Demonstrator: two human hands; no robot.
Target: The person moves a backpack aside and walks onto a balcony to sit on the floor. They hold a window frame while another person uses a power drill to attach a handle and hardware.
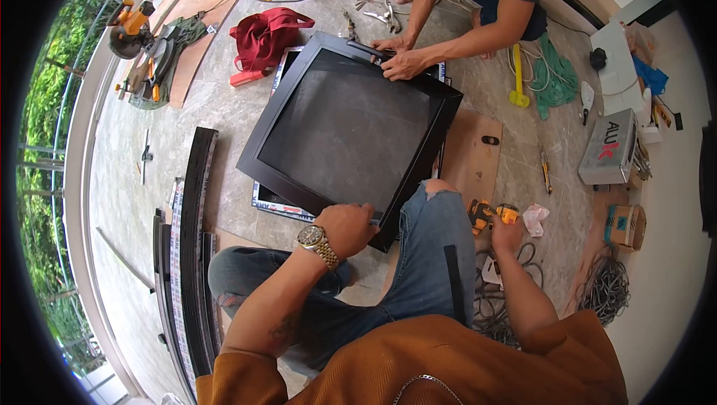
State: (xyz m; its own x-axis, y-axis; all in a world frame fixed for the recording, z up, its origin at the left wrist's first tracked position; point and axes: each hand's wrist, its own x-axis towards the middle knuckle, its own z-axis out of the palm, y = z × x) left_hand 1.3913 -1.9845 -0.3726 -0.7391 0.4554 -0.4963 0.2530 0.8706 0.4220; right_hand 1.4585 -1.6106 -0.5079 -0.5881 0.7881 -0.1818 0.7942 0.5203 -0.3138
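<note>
A dark metal window frame [295, 194] with a dark mesh-like panel [347, 128] lies at an angle in front of my knees. My left hand [347, 229], with a watch at the wrist, is closed over its near edge by the corner; the fingertips are partly hidden. To the right of my knee, my right hand [508, 235] is wrapped round a yellow and black power drill [482, 216] close to the floor. Across the frame, another person's hands [403, 61] work at the far edge with a dark, slim piece [366, 49].
Long dark metal profiles [196, 233] lie at left. A red bag [265, 37] and a mitre saw [133, 28] sit farther off. At right are a yellow hammer [517, 76], a silver case [609, 147], coiled cable [605, 285] and a crumpled tissue [535, 220].
</note>
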